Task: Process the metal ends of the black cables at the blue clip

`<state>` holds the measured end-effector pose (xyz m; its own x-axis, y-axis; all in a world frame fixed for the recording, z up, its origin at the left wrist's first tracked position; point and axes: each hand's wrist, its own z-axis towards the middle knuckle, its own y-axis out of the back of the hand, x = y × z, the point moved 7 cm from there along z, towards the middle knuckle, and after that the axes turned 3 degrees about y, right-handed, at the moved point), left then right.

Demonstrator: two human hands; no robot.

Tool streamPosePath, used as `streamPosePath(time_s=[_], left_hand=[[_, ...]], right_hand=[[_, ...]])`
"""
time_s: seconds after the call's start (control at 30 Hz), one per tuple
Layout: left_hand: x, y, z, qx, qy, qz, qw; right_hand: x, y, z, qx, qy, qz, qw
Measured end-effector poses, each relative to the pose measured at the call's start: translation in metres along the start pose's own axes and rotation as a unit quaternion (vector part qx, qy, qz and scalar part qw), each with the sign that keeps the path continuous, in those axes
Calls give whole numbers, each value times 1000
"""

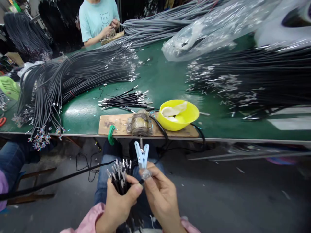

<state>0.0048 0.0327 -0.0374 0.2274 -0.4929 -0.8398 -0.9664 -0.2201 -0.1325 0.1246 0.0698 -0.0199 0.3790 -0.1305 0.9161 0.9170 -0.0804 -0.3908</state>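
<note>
My left hand point(119, 202) is closed round a bundle of short black wires point(120, 176) with bare metal ends pointing up. My right hand point(161, 194) pinches one wire end between thumb and forefinger, just below a light blue clothespin point(142, 156). The clothespin sticks out from a small motor point(140, 124) mounted on a wooden board point(114, 123) at the front edge of the green table point(165, 81). Both hands are over my lap, in front of the table edge.
A yellow bowl point(187, 118) with white pieces sits on the board's right end. Loose short wires point(126, 99) lie behind it. Large cable bundles point(73, 77) cover the table left and right point(255, 77). Another person in a teal shirt point(98, 19) works at the far side.
</note>
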Motion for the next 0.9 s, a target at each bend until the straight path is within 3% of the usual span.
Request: streamPosePath(time_s=[0.1,0.2,0.37,0.47,0.53,0.6,0.73,0.83,0.9], left_hand=[[2,-8,0,36,15,-30,999],[0,-11,1,53,23,-48,997],[-1,-10,0,59,28,-41,997],[-2,-9,0,47,1,-25,999],[-4,-7,-1,29,-29,-11,999],[-6,-3,-1,-8,-59,14,998],[-3,2,-2,-56,-67,46,995],[-1,3,-2,-64,-61,40,995],[-3,5,-2,-72,-75,47,993]], right_hand=[[-21,-9,-4,33,-136,114,984],[-20,-4,-1,29,-164,108,980],[1,2,8,75,-52,-13,996],[2,3,7,62,-28,-36,997],[8,3,6,43,26,-75,996],[23,1,3,16,123,-148,981],[48,-7,-10,-28,298,-269,915],[50,-11,-15,-16,343,-297,891],[47,-8,-14,-13,334,-282,899]])
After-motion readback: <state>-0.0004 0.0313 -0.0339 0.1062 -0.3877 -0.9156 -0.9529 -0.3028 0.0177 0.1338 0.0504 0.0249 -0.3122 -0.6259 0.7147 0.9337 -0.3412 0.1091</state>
